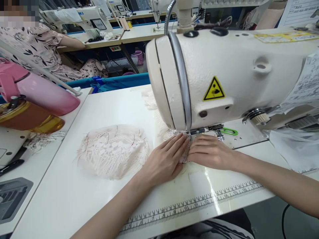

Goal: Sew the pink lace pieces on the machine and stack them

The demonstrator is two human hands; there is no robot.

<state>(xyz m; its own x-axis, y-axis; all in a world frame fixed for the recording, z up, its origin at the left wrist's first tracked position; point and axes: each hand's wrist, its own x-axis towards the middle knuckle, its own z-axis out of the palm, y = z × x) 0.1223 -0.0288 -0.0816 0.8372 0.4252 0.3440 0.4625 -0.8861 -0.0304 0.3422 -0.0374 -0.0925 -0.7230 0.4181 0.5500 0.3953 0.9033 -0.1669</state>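
Both hands lie flat on the white worktop [74, 192], pressed down on a small piece of pale lace [184, 151] right under the head of the cream sewing machine [224, 76]. The left hand [165, 159] has its fingers stretched out and close together, palm down on the lace, gripping nothing. The right hand [211, 152] lies the same way, fingers straight and flat, its fingertips just beside those of the left, with the lace between and beneath them.

On the machine's side sits a yellow triangle warning sticker [214, 89] with a black hand symbol; it carries no words I can read. A printed ruler strip [194, 205] runs along the front edge of the worktop, and numbers such as 12 and 17 can just be made out. A green clip [229, 131] lies behind the right hand.

To the left of the hands rests a rounded heap of lace pieces [112, 151]. Further left stands a pink bottle [37, 88]. Another person in a patterned top [37, 46] sits at a machine behind.
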